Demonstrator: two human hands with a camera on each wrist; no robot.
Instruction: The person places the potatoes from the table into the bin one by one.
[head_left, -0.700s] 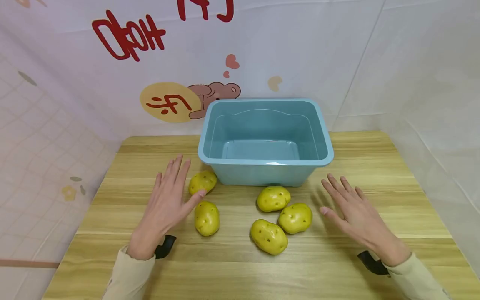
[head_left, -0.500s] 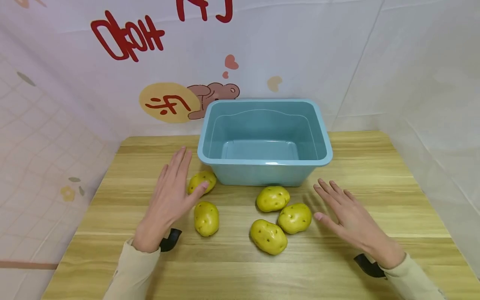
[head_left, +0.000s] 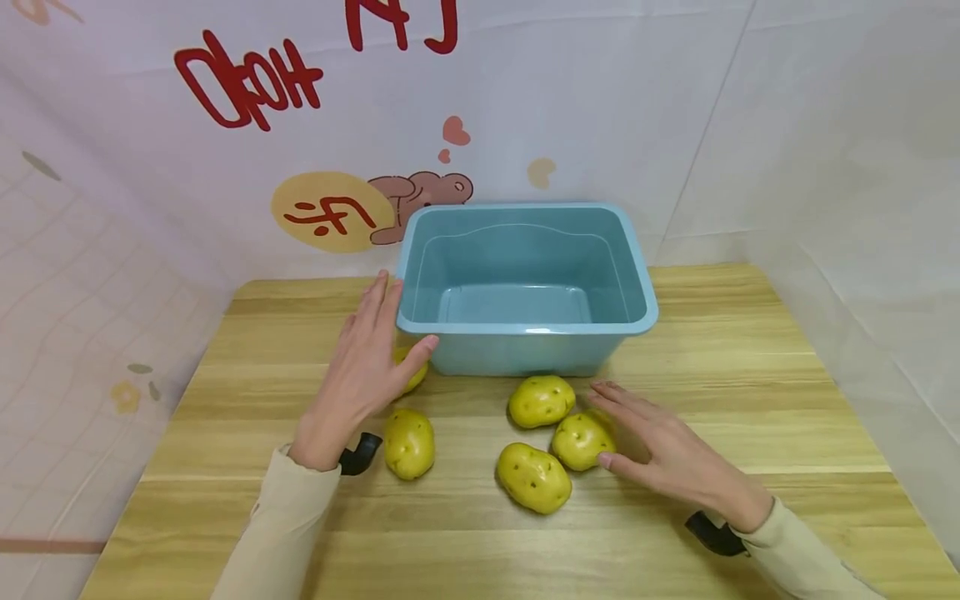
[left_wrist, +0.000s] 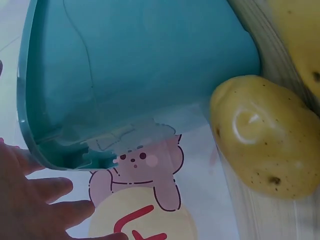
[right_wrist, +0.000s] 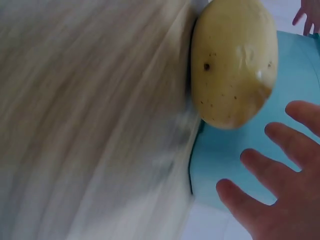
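Note:
A light blue plastic tub [head_left: 525, 350] stands upright at the back, with nothing inside. My left hand [head_left: 360, 367], fingers extended, is at the tub's left front corner, over a potato [head_left: 415, 379] that it partly hides; whether it touches the rim I cannot tell. Another potato [head_left: 409, 443] lies nearer. My right hand [head_left: 675, 458] hovers with spread fingers beside the right potato [head_left: 582, 442]; two more potatoes, one by the tub [head_left: 542, 401] and one in front [head_left: 534, 477], lie close by. The left wrist view shows a potato [left_wrist: 265, 135] beside the tub [left_wrist: 145, 60].
The wooden table [head_left: 465, 550] meets a white printed cloth [head_left: 585, 100] behind the tub, and pale cloth also hangs at both sides. Dark straps [head_left: 360, 454] show at the wrists.
My left hand has moved forward and right to the tub's corner. My right hand has moved left, close to the right potato. The head view has shifted slightly; potatoes and tub keep their arrangement.

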